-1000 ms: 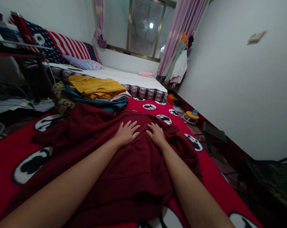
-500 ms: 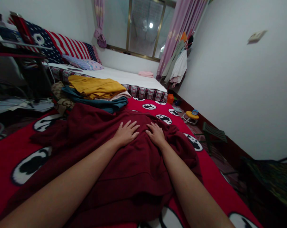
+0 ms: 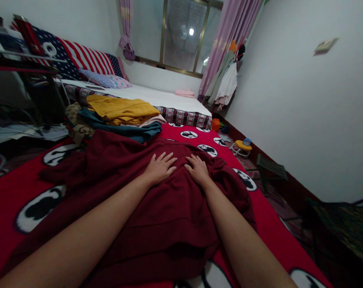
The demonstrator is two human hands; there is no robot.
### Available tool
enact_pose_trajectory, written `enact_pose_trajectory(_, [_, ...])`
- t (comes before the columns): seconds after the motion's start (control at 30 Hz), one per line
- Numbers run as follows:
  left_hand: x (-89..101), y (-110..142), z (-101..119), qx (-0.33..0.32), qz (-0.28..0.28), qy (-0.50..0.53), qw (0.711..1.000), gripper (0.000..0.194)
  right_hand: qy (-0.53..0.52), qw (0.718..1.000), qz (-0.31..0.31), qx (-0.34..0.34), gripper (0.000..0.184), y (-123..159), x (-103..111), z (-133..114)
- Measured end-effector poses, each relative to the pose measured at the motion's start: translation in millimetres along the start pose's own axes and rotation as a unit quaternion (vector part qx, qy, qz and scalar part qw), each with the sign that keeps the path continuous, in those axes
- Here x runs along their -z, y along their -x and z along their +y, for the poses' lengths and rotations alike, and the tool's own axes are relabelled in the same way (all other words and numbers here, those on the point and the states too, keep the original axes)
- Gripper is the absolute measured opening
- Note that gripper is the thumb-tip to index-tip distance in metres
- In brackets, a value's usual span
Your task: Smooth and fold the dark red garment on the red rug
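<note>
A dark maroon garment lies spread and rumpled across a red bedcover with black-and-white round prints. My left hand rests flat on the garment with fingers stretched out. My right hand lies flat beside it, fingers apart, a small gap between the two. Neither hand holds anything. Both forearms reach forward over the cloth.
A pile of clothes with a yellow piece on top over teal cloth sits behind the garment. Beyond is a second bed with a white sheet. A dark folding stool and a small yellow stool stand on the floor at right.
</note>
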State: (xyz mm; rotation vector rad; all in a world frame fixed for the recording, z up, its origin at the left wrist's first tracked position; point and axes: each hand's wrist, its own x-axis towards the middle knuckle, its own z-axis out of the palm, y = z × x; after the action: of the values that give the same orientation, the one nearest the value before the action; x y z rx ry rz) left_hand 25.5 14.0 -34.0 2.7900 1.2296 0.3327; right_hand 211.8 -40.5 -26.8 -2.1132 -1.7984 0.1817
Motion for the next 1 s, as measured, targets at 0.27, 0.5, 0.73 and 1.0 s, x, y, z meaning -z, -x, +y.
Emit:
enact_pose_trajectory(0.27, [0.7, 0.1, 0.7, 0.0, 0.001, -0.003, 1.0, 0.051, -0.003, 1.0, -0.004, -0.001, 0.046, 0.1, 0.8, -0.5])
enact_pose_trajectory(0.5, [-0.5, -0.1, -0.3, 0.001, 0.001, -0.001, 1.0, 0.051, -0.006, 1.0, -0.004, -0.001, 0.047, 0.6, 1.1, -1.0])
enact_pose_trajectory(0.73, [1.5, 0.2, 0.6, 0.0, -0.004, -0.004, 1.0, 0.052, -0.007, 1.0, -0.004, -0.001, 0.046, -0.6, -0.2, 0.6])
enact_pose_trajectory(1.0, [1.1, 0.2, 0.7, -0.002, -0.003, -0.016, 1.0, 0.051, 0.0, 1.0, -0.01, -0.003, 0.047, -1.0, -0.2, 0.8])
